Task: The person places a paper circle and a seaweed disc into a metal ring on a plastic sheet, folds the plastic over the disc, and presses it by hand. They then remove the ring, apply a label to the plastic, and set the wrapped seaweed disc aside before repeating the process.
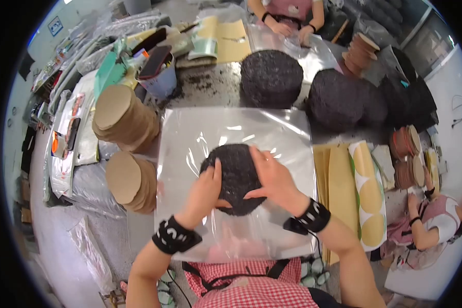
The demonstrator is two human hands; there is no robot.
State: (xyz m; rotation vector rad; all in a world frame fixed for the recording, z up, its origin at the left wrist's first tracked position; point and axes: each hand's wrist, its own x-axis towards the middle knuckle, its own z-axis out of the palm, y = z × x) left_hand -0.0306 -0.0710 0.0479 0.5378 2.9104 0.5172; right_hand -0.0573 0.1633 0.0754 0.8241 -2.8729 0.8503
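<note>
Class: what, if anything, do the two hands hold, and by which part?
Nothing is gripped: the left hand and right hand lie flat on the dark round disc, on its near left and right sides.

The clearest way in is the bare upper band of the plastic sheet (pixel 231 128), between the dark disc (pixel 236 177) and the black stacks (pixel 271 77) beyond it. The left side is walled by piles of cardboard rounds (pixel 123 118) (tight against the sheet's edge). To the right, flat yellow sheets (pixel 339 190) lie low and passable, though a seated co-worker (pixel 439 218) crowds the space just past them.
</note>
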